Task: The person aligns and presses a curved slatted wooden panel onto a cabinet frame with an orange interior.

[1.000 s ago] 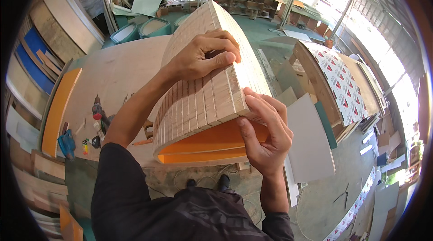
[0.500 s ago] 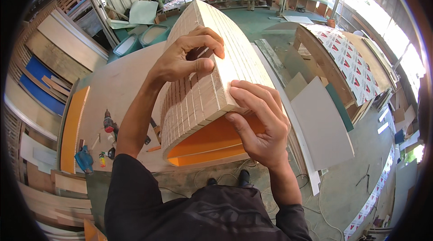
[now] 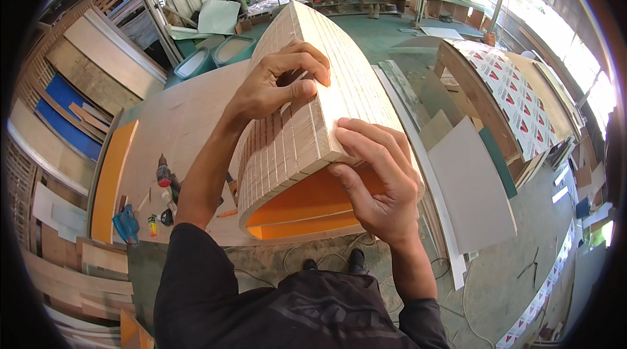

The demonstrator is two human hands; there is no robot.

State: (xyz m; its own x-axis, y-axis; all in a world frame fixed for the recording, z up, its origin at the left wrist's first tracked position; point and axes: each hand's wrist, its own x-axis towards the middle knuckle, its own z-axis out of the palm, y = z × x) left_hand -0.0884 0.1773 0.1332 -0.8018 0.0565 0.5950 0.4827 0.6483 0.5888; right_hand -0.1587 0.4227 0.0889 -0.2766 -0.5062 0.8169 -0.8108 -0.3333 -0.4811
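In front of me stands a large hollow wooden form [image 3: 277,153], pale and scored with parallel grooves. Its two curved sides meet in a ridge running away to a far point, and the near end opens onto an orange lining [image 3: 304,208]. My left hand [image 3: 281,81] is closed over the ridge, fingers bent across the top and the thumb pressed by the edge. Nearer to me, my right hand [image 3: 382,176] grips the front corner. Its fingers lie on the right side, and the thumb sits at the lip of the opening.
Beneath the form is a wide plywood table [image 3: 189,114]. A drill [image 3: 163,171], a blue power tool [image 3: 126,223] and a pencil [image 3: 227,213] lie at its left. Boards [image 3: 98,55] lean along the left wall. A curved wooden frame [image 3: 503,94] stands right; cables [image 3: 467,316] cross the floor.
The whole view has shifted slightly to the side. Both hands keep the same hold on the ridge and corner, and the form looks unmoved.
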